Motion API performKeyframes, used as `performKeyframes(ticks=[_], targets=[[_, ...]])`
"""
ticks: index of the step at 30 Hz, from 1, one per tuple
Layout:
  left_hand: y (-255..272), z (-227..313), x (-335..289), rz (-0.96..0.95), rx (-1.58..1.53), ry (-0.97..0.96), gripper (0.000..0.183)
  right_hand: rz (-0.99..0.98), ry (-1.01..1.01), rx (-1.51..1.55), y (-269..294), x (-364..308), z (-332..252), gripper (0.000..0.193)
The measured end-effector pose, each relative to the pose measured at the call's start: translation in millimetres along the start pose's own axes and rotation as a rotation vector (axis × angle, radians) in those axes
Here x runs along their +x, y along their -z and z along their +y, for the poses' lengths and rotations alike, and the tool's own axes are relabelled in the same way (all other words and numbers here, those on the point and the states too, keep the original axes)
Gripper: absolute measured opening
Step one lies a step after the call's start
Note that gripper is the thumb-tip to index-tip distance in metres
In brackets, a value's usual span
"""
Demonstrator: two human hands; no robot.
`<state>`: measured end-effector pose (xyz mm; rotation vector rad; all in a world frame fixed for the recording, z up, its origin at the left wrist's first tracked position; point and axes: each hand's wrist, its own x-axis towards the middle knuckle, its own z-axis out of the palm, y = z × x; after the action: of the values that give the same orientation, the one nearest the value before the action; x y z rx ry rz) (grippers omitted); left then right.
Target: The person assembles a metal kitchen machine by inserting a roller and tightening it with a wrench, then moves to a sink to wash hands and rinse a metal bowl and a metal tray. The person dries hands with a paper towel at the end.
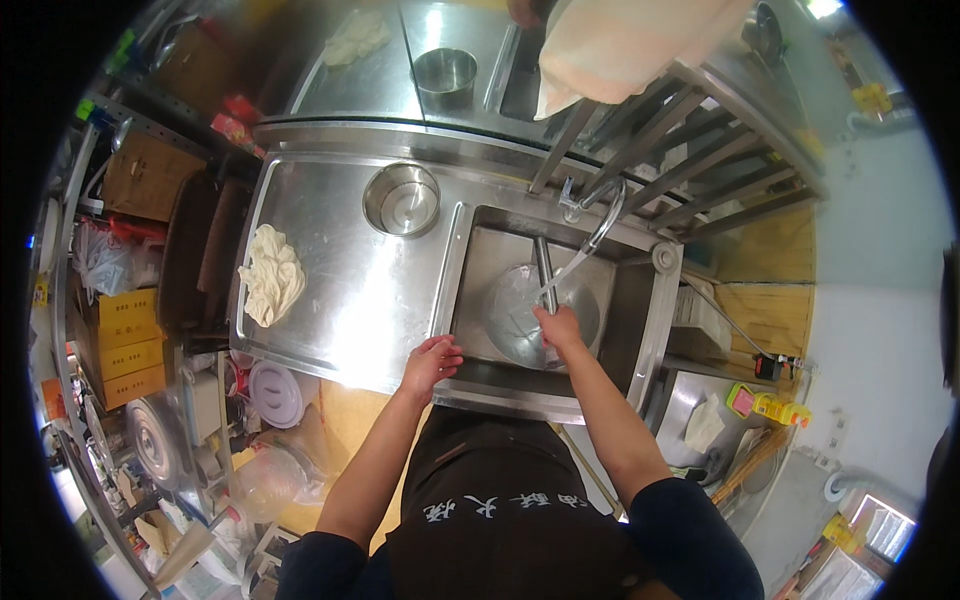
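Observation:
In the metal sink (630, 335) sits a wide, shiny round metal bowl (510, 335). My right hand (559, 327) is over it, closed around the near end of a straight grey metal tool (543, 262) whose kind I cannot make out. The tool's far end reaches up past the bowl's rim. Water runs from the curved faucet (604, 228) onto the tool and bowl. At the sink's near left corner is my left hand (434, 362), empty, with its fingers loosely bent and apart.
On the steel counter (340, 220) left of the sink are a round metal pot (401, 200) and a crumpled cream cloth (271, 277). A slatted metal rack (690, 150) stands behind the sink, with a pale cloth (630, 45) above. Shelves with yellow boxes (130, 345) line the left.

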<state>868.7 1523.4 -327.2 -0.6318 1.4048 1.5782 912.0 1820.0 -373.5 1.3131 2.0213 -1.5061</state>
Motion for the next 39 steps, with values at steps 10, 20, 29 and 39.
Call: performKeyframes(ticks=[10,20,29,39], targets=[[8,-9,-7,0.003,-0.009,0.014,0.036,0.148,0.089,-0.233,8,-4,11,0.045],[2,-2,-16,0.010,0.024,-0.007,0.036,0.442,0.260,-0.200,15,-30,28,0.044],[2,-13,-20,0.015,0.055,0.023,0.035,0.174,0.232,-0.042,7,-31,47,0.050],[2,-9,-34,0.041,0.029,-0.005,0.034,-0.114,0.063,0.257,50,-27,54,0.034]])
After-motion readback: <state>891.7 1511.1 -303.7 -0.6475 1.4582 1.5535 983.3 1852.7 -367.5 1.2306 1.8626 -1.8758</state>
